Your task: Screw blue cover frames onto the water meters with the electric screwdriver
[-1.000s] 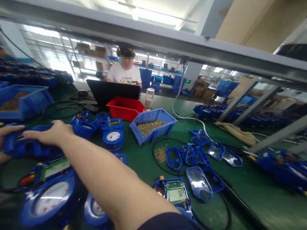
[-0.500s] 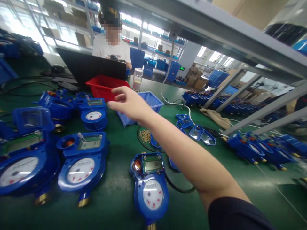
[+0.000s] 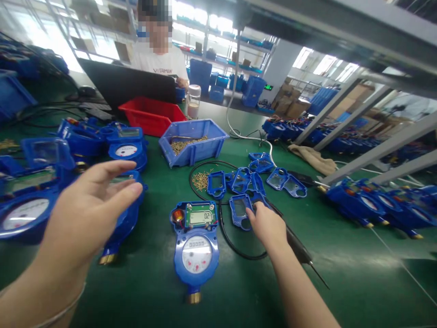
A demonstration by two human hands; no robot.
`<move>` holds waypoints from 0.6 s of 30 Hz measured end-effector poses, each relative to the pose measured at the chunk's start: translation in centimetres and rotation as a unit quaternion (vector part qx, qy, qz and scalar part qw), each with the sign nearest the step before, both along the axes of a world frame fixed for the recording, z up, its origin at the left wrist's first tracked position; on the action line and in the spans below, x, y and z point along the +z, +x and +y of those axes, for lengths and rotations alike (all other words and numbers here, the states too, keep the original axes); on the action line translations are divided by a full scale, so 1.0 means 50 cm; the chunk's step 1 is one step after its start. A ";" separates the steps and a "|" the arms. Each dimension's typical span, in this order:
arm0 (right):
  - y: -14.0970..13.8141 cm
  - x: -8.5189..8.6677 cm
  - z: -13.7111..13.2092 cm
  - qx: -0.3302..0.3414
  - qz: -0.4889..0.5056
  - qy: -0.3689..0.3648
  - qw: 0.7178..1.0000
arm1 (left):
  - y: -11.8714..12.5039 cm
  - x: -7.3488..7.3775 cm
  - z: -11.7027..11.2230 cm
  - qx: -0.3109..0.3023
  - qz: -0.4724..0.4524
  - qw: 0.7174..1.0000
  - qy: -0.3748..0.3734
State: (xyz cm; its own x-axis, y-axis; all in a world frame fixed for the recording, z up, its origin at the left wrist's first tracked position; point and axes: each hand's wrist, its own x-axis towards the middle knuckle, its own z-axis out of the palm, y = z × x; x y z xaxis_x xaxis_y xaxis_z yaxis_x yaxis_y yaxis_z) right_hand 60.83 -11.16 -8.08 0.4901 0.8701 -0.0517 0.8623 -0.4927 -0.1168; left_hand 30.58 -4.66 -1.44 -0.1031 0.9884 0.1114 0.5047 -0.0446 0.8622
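Observation:
My right hand (image 3: 268, 225) reaches out over the green mat, its fingers curled onto the right edge of a blue meter cover with a clear window (image 3: 238, 210). More such covers (image 3: 259, 177) lie just behind it. An uncovered blue water meter (image 3: 195, 246) with a lit display lies to the left of that hand. My left hand (image 3: 90, 205) hovers open, fingers spread, above another blue meter (image 3: 128, 218) at the left, holding nothing.
A blue bin of brass screws (image 3: 193, 146), a red bin (image 3: 152, 119) and loose screws (image 3: 200, 180) sit behind. Several blue meters lie at left (image 3: 23, 214) and right (image 3: 358, 202). A black cable (image 3: 225, 237) loops on the mat. A person (image 3: 160, 59) sits behind a laptop (image 3: 126, 86).
My right hand has dropped from mid-air near the bins down to the blue cover. My left hand has come up into view at the left. The camera has tilted down.

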 end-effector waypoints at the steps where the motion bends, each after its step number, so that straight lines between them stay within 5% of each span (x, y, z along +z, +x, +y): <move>1: -0.005 -0.014 -0.007 -0.005 -0.001 -0.003 1.000 | 0.023 -0.010 -0.022 -0.011 -0.058 0.998 0.001; 4: -0.012 -0.047 -0.015 -0.027 0.008 0.016 0.999 | 0.073 -0.037 -0.070 -0.055 -0.142 0.988 0.003; 8: -0.003 -0.052 -0.037 -0.040 0.032 0.112 0.992 | 0.105 -0.052 -0.099 -0.126 -0.067 0.987 0.075; 13: -0.023 0.005 -0.099 0.007 0.049 0.274 0.961 | 0.158 -0.041 -0.121 -0.192 0.069 0.956 0.210; 18: -0.085 0.064 -0.140 0.135 0.086 0.421 0.893 | 0.218 -0.033 -0.121 -0.238 0.158 0.919 0.272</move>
State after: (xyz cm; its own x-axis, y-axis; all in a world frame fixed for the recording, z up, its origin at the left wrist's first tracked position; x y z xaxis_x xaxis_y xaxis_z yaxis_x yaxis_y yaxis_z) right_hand 56.58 -18.17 -4.86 0.3038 0.7222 0.6214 0.8698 0.0559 -0.4903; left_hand 41.50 -10.70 -3.09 0.4492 0.7019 0.5527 0.5382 -0.7064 0.4597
